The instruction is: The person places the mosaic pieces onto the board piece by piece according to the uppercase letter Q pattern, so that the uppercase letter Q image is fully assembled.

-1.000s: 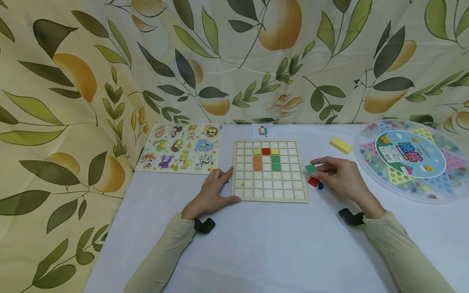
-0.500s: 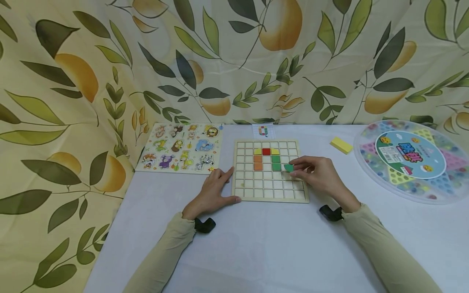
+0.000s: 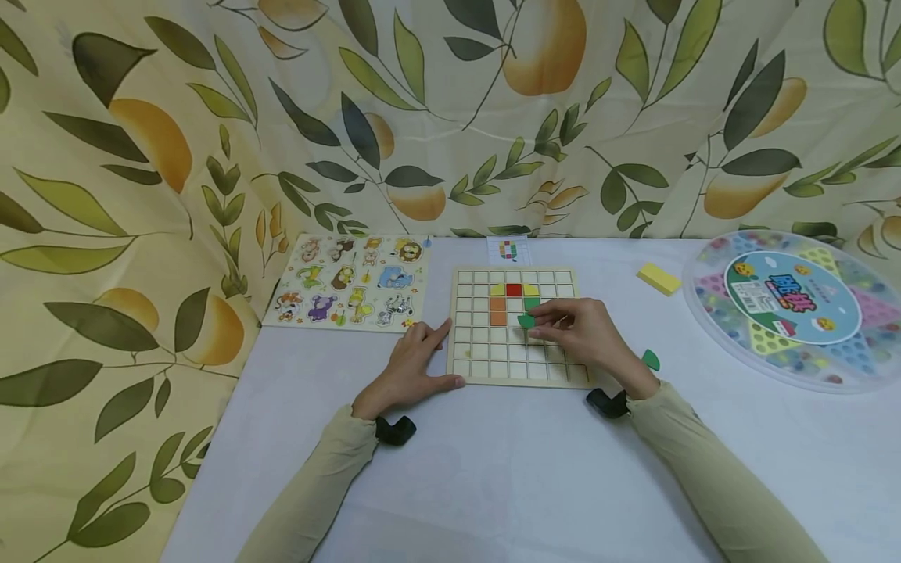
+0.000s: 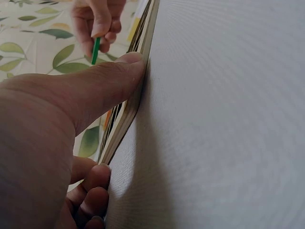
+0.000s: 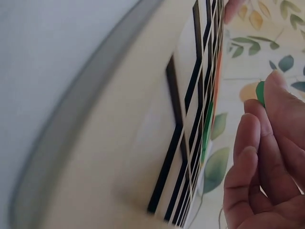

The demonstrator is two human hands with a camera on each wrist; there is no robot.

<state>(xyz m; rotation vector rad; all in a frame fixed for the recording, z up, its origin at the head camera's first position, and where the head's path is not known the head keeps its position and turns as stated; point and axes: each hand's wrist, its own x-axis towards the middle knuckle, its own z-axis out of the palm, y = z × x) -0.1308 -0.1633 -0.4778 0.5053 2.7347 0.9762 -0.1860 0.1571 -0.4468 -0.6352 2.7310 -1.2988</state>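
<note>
My right hand [image 3: 587,332] pinches a small green piece with a curved edge [image 3: 525,321] between thumb and fingertips, over the middle of a wooden grid board [image 3: 521,384]. In the right wrist view the green piece [image 5: 260,93] shows edge-on between the fingertips. On the board lie a red square [image 3: 515,290] between two yellow pieces, two orange squares [image 3: 498,311] below on the left and a green square [image 3: 532,302] on the right. My left hand [image 3: 411,363] steadies the board's near left corner; its straight thumb [image 4: 114,78] presses the front edge.
Behind the board stands a small pattern card [image 3: 508,251]. An animal puzzle board [image 3: 352,285] lies at left. To the right are a yellow block [image 3: 658,279], a round clear game box [image 3: 788,309] and another green piece [image 3: 651,360] beside my right wrist.
My right hand has carried the green piece left from beside the board to over its middle. The red and blue pieces at the right are now hidden behind the arm. My left hand stays put.
</note>
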